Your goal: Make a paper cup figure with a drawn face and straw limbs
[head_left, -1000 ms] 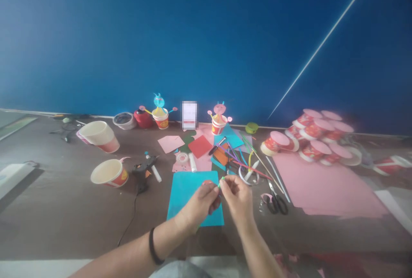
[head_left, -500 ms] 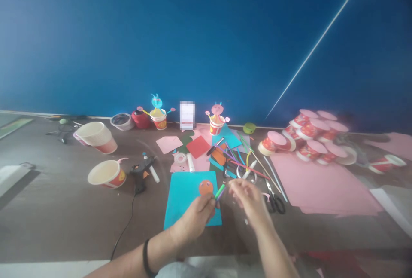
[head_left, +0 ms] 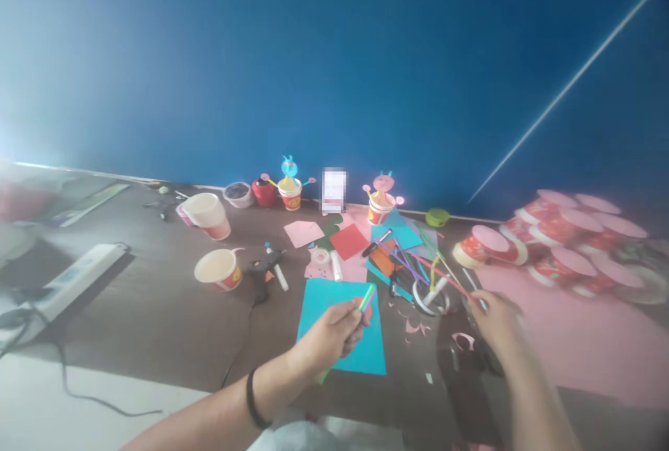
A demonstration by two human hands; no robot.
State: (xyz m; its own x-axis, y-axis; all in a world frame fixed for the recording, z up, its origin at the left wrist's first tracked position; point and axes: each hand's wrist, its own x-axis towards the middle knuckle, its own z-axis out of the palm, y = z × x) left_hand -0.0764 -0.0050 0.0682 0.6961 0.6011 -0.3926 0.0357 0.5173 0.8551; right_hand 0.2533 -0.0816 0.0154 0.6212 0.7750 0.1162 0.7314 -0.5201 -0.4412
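Note:
My left hand (head_left: 334, 336) is closed around thin green and purple strips (head_left: 367, 300), whose upper ends stick out past the thumb. A green end also shows below the palm. The hand is over a blue sheet (head_left: 318, 304), and an orange paper disc (head_left: 366, 317) is partly hidden behind its fingers. My right hand (head_left: 499, 325) reaches down over the table at the right, fingers bent and smeared by motion. Its fingertips are by the end of a red strip (head_left: 449, 279). Dark scissors (head_left: 488, 357) lie mostly hidden beneath it; a grip on them cannot be made out.
A glue gun (head_left: 261, 273) and paper cups (head_left: 217, 270) stand left, near a power strip (head_left: 83, 277). Two cup figures (head_left: 381, 208) stand at the back. Several red cups with pink discs (head_left: 564, 228) and pink sheets (head_left: 575, 339) occupy the right. Pink scraps (head_left: 415, 327) lie between the hands.
My right hand has moved away from the strips in my left hand, to the right over the scissors. The view has turned left. My left hand still holds the strips.

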